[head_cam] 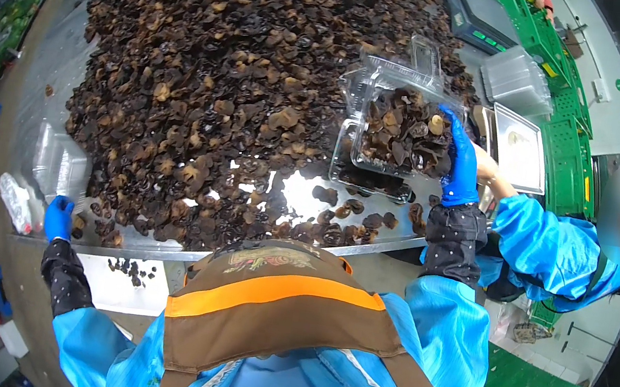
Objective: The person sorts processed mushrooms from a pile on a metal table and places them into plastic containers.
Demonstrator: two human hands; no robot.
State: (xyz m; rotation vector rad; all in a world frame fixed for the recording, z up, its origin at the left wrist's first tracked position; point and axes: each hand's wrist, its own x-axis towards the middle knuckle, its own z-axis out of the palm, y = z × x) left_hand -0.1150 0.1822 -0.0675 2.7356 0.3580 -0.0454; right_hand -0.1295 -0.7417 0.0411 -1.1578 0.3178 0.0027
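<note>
My right hand (460,161), in a blue glove, grips the right side of a clear plastic clamshell box (361,135). Dark wood ear mushrooms (408,130) fill that box. Under it, other clear plastic boxes (343,165) lie on the metal table (361,248), partly hidden. Far to the left, my gloved left hand (59,219) is at the near end of a stack of empty clear containers (60,161). Its fingers are curled, and their grip is hidden. A large heap of wood ear mushrooms (230,81) spreads between my hands and beyond.
At right, a co-worker's arm (531,224) reaches in beside a weighing scale (521,149). Another scale (483,16) and stacked clear lids or trays (517,80) stand farther back, by green crates (571,111). A white box (121,286) with mushroom bits sits below the table edge.
</note>
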